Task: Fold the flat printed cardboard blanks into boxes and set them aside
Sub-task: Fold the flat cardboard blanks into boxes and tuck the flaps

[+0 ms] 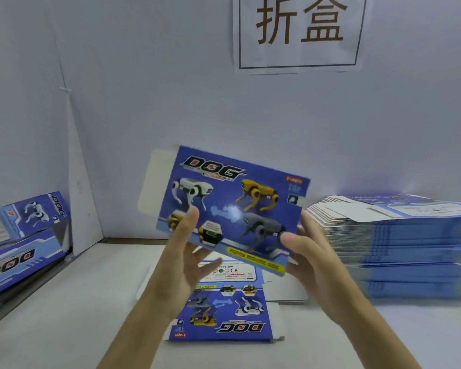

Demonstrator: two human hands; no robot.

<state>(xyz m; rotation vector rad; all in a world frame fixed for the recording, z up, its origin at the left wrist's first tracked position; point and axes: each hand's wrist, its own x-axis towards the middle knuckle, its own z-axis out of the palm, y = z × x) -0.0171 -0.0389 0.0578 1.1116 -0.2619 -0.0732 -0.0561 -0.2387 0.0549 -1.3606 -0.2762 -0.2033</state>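
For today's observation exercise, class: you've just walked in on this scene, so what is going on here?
A person is folding printed cardboard blanks into boxes at a white table. Both hands hold one blue blank printed with robot dogs up in the air: the left hand at its lower left edge, the right hand at its lower right corner. Another blank lies flat on the table beneath. A tall stack of blanks waits on the right, and finished boxes lean against the wall on the left.

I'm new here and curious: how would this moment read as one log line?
step: folding | hands: left hand and right hand hold raised blank | table: another blank | right: stack | left: folded boxes
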